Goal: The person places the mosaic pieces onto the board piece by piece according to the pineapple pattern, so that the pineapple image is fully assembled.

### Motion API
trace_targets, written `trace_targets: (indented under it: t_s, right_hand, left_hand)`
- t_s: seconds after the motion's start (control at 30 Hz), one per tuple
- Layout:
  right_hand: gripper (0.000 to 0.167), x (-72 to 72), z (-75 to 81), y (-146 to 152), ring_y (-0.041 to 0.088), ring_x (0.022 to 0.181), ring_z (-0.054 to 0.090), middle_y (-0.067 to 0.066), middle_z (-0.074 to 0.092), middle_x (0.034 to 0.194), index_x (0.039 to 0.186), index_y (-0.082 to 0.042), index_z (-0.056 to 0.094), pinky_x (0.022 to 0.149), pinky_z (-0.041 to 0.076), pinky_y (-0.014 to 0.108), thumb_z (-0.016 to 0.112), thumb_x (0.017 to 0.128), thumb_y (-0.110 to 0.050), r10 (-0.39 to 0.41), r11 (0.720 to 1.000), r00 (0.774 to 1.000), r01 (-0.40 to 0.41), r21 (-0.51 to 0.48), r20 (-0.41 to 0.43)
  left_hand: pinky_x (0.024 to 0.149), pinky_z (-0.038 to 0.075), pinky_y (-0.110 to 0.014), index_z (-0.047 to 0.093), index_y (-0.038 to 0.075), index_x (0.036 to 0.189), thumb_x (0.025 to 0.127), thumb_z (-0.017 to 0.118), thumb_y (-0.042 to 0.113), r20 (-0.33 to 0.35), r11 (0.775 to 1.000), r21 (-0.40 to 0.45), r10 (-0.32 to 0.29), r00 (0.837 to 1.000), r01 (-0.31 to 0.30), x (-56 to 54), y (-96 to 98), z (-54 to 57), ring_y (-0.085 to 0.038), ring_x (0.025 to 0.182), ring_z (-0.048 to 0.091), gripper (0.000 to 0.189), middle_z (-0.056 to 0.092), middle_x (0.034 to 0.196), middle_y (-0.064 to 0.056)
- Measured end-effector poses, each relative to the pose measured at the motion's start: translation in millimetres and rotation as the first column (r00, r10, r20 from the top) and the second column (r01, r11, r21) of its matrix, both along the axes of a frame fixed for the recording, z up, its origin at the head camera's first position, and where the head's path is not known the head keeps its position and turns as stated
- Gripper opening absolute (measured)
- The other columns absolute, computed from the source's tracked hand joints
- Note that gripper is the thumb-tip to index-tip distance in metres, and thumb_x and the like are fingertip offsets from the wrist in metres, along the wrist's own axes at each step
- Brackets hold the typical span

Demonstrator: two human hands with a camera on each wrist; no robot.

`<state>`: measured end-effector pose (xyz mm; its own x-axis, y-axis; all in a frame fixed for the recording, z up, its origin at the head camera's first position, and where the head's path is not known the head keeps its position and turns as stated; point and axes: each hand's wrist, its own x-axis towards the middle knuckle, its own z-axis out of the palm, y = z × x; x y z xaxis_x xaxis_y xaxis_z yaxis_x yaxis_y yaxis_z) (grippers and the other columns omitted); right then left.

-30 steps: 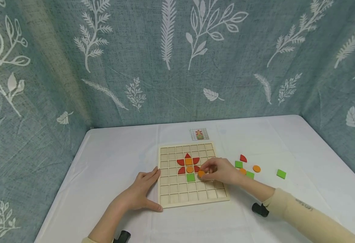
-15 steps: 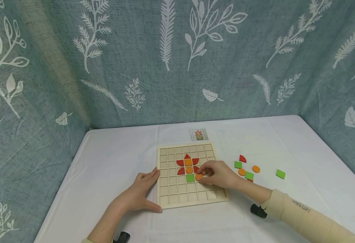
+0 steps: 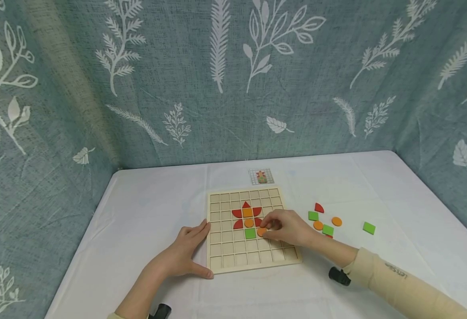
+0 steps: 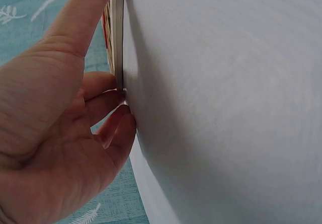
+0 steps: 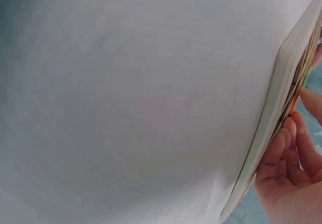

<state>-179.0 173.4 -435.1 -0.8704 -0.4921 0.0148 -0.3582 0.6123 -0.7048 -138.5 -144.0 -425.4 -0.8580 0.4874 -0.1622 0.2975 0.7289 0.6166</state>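
A wooden grid board (image 3: pixel 228 261) lies on the white table. Set in its cells are red petal-like pieces (image 3: pixel 237 213), an orange square (image 3: pixel 248 212), an orange disc (image 3: pixel 249 223) and a green square (image 3: pixel 250 233). My right hand (image 3: pixel 283 227) pinches a second orange disc (image 3: pixel 261 232) at the cell right of the green square. From the right wrist view, thumb and fingertips meet around an orange edge (image 5: pixel 296 102), low over the grid. Along the board's left side my left hand (image 3: pixel 185 250) rests with fingers extended, its thumb by the near corner.
Right of the board lie loose pieces: a red quarter-circle (image 3: pixel 319 208), green squares (image 3: pixel 369 228) and orange discs (image 3: pixel 337 221). Behind the board is a small pattern card (image 3: pixel 261 177). A patterned blue-green curtain (image 3: pixel 217 124) hangs around the table (image 3: pixel 149 195).
My right hand has moved slightly left and lowered the orange disc from over the board to the cell beside the green square. The left hand stays at the board's edge.
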Motion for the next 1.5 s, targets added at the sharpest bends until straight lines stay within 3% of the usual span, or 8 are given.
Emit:
trace_targets:
  t_s: [0.2,0.4,0.63,0.8,1.1,1.37,1.5]
  right_hand:
    - [0.02,-1.0,1.5,5.8,0.014,0.076,0.055,-0.007,0.063,0.087,0.104,-0.014,0.072,0.065,0.047,0.026,0.077,0.085,-0.02,-0.052,0.993,0.994,0.062,-0.103,0.093]
    - [0.025,-4.0,6.6,14.9,0.021,0.086,0.056,0.001,0.063,0.09,0.11,-0.008,0.069,0.072,0.048,0.03,0.072,0.089,-0.02,-0.126,0.957,0.968,0.177,-0.229,0.219]
    - [0.038,-4.9,15.1,34.6,0.02,0.094,0.058,0.005,0.066,0.103,0.117,-0.006,0.067,0.08,0.047,0.034,0.075,0.087,-0.027,-0.233,0.918,0.924,0.312,-0.245,0.304]
    - [0.044,-3.5,18.0,54.2,0.02,0.094,0.059,0.006,0.066,0.105,0.121,-0.003,0.064,0.081,0.047,0.034,0.075,0.086,-0.028,-0.266,0.895,0.897,0.366,-0.255,0.352]
    - [0.047,-1.1,15.4,90.3,0.019,0.097,0.06,0.004,0.067,0.109,0.124,-0.003,0.062,0.082,0.049,0.029,0.074,0.088,-0.032,-0.346,0.888,0.861,0.428,-0.166,0.372]
    - [0.047,6.6,20.3,119.6,0.02,0.091,0.059,0.007,0.065,0.103,0.125,-0.001,0.059,0.072,0.05,0.03,0.071,0.09,-0.03,-0.365,0.896,0.867,0.426,-0.125,0.339]
    - [0.049,8.4,21.6,133.6,0.022,0.087,0.059,0.008,0.064,0.102,0.127,-0.003,0.059,0.073,0.051,0.031,0.07,0.09,-0.033,-0.389,0.9,0.871,0.429,-0.079,0.3]
  left_hand:
    - [0.106,0.033,-0.056,0.029,0.0,0.152,0.057,0.092,0.042,0.001,1.0,0.0,-0.001,1.0,0.001,-0.5,-0.1,0.3,-0.034,0.132,0.027,0.121,0.021,0.16,-0.016]
    - [0.106,0.032,-0.055,0.029,-0.001,0.151,0.057,0.093,0.041,0.0,1.0,0.004,0.0,1.0,0.0,-0.2,-0.2,1.1,-0.034,0.131,0.028,0.121,0.022,0.159,-0.016]
    - [0.106,0.032,-0.056,0.028,-0.001,0.151,0.058,0.092,0.042,0.005,1.0,0.009,-0.005,1.0,0.005,0.5,-0.4,0.6,-0.035,0.131,0.028,0.121,0.021,0.159,-0.017]
    - [0.107,0.032,-0.056,0.029,-0.001,0.152,0.057,0.092,0.042,0.007,1.0,0.002,0.002,1.0,-0.002,0.6,0.1,0.5,-0.035,0.131,0.028,0.122,0.021,0.159,-0.017]
    - [0.106,0.032,-0.056,0.029,0.001,0.152,0.057,0.092,0.043,0.006,1.0,-0.002,0.007,1.0,-0.007,-0.5,-0.2,0.9,-0.034,0.132,0.027,0.122,0.021,0.16,-0.014]
    - [0.107,0.032,-0.055,0.029,0.001,0.152,0.057,0.092,0.043,0.01,1.0,-0.006,0.009,1.0,-0.009,-0.3,-0.3,1.8,-0.034,0.132,0.028,0.122,0.021,0.16,-0.013]
    - [0.106,0.033,-0.054,0.029,0.001,0.152,0.057,0.093,0.043,0.014,1.0,-0.01,0.011,1.0,-0.011,0.2,-0.2,2.2,-0.033,0.131,0.028,0.122,0.02,0.16,-0.013]
